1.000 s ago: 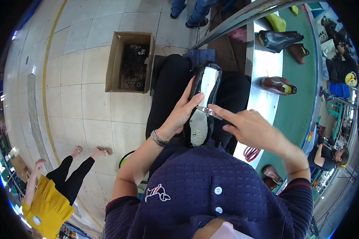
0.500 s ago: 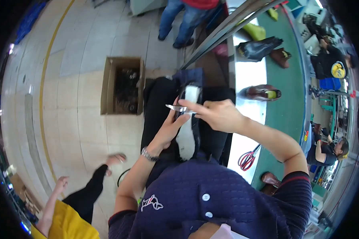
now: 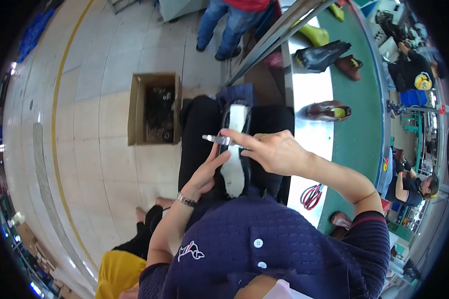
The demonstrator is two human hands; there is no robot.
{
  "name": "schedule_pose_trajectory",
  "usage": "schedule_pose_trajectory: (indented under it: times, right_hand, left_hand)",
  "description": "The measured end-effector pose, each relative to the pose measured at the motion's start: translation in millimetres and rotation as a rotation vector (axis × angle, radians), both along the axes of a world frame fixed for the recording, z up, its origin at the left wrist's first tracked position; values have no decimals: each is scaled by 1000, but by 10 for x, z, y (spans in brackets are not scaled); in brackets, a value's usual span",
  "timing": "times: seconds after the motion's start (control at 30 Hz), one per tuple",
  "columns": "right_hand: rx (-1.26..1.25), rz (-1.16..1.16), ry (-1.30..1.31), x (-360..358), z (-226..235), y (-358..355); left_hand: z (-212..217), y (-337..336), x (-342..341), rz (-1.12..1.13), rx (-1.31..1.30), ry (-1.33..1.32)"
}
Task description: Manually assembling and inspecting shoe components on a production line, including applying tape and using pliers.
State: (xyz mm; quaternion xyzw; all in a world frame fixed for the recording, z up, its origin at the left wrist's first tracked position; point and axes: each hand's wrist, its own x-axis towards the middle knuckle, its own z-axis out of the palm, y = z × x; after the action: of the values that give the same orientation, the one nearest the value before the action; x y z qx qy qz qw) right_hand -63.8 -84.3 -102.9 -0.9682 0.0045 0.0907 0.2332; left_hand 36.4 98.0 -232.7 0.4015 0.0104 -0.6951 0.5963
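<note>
An upturned dark shoe [image 3: 233,174] with a pale, whitish bottom lies lengthwise across my lap. My left hand [image 3: 208,170] is closed round its left side, thumb resting on the pale bottom. Over the shoe's middle, my right hand [image 3: 279,153] grips a shiny metal blade [image 3: 214,139]; its tip points left, past the shoe's edge. The right index finger lies stretched along the blade. Part of the blade and its handle are hidden under the right fingers.
An open cardboard box [image 3: 133,112] with dark scraps stands on the floor at left. To my right runs a green-topped bench [image 3: 356,149] with brown shoes [image 3: 329,112], a black boot upper [image 3: 322,56] and red-and-black cable [image 3: 312,197]. A person in yellow [image 3: 119,274] is close behind my left.
The blade has tilted and slid slightly left and down across the shoe, with my right hand following. The person in yellow has moved right, nearer my left arm.
</note>
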Motion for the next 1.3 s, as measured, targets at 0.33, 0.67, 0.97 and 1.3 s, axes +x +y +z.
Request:
schedule_pose_trajectory:
  times: [0.33,0.67,0.97,1.3]
  right_hand:
    - [-24,5,-28,-77,-39,166]
    - [-233,99,170,-510,93,342]
    - [-276,134,-10,-469,-147,231]
    - [-161,145,132,-73,482,284]
  left_hand:
    - [57,6,-30,-38,-31,-103]
    - [-158,251,-165,118,-354,411]
    - [159,110,-268,174,-193,47]
    - [-86,170,-338,291,-206,-193]
